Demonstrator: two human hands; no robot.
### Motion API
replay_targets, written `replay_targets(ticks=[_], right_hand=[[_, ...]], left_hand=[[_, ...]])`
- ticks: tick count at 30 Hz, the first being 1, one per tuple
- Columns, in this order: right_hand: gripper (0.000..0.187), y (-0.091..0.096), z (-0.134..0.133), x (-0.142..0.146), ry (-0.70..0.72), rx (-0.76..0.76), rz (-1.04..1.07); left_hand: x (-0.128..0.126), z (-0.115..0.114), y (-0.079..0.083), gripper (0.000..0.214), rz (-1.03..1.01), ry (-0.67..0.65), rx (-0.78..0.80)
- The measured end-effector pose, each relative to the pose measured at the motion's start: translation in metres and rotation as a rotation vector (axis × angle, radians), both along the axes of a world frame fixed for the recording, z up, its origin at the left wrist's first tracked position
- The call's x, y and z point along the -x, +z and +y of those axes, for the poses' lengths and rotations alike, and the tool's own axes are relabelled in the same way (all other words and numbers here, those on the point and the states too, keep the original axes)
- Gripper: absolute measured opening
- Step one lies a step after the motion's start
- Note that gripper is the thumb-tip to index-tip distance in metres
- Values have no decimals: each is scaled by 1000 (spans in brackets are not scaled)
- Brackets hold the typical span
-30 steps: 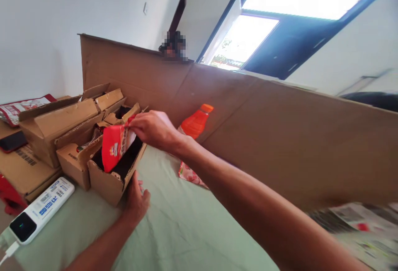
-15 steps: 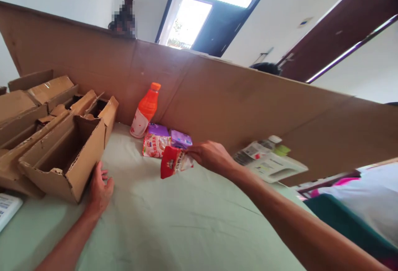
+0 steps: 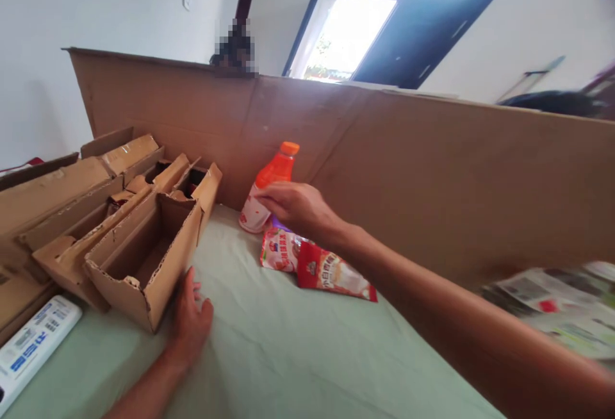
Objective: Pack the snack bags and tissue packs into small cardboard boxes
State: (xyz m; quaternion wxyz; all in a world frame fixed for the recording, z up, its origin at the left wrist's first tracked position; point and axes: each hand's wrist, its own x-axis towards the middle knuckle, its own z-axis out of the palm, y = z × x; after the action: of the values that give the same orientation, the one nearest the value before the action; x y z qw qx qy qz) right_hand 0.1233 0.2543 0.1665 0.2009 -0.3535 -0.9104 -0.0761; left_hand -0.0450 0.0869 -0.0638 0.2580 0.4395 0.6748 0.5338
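Observation:
My right hand (image 3: pixel 300 207) is in front of the orange bottle (image 3: pixel 282 168), fingers pressed together and pointing left, with nothing visible in them. I cannot tell whether it touches the bottle, which leans against the cardboard. Below the hand, a red-and-clear snack packet (image 3: pixel 336 275) lies on the green cloth, its left end by a pink-and-white packet (image 3: pixel 276 249). Something purple (image 3: pixel 278 223) is mostly hidden behind the hand. At the left, my left hand (image 3: pixel 192 313) rests open on its side, thumb apart, against the narrow open cardboard box (image 3: pixel 148 278).
More cardboard boxes (image 3: pixel 57 182) crowd the left side. A white labelled item (image 3: pixel 41 342) lies at the lower left. A tall cardboard wall (image 3: pixel 432 175) stands along the back. Blurred white-and-green containers (image 3: pixel 557 310) are at the right. Beyond the wall is a person's head (image 3: pixel 235 47).
My right hand has let go of the red snack packet, which now lies on the cloth, and has moved left to the bottle. The view has turned left; my left hand stays by the box.

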Motion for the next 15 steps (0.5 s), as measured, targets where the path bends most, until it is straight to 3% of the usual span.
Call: replay_targets(ticks=[3, 6, 10, 15], right_hand=[[33, 18, 22, 84, 99, 47, -125], [28, 27, 48, 141, 95, 165, -325], [21, 21, 73, 176, 123, 301, -555], [20, -5, 79, 198, 75, 345, -719]], left_hand=[[-3, 0, -3, 69, 12, -6, 4], [-4, 0, -8, 69, 23, -27, 0], [-3, -3, -14, 62, 91, -88, -23], [-4, -6, -15, 49, 154, -158, -46]])
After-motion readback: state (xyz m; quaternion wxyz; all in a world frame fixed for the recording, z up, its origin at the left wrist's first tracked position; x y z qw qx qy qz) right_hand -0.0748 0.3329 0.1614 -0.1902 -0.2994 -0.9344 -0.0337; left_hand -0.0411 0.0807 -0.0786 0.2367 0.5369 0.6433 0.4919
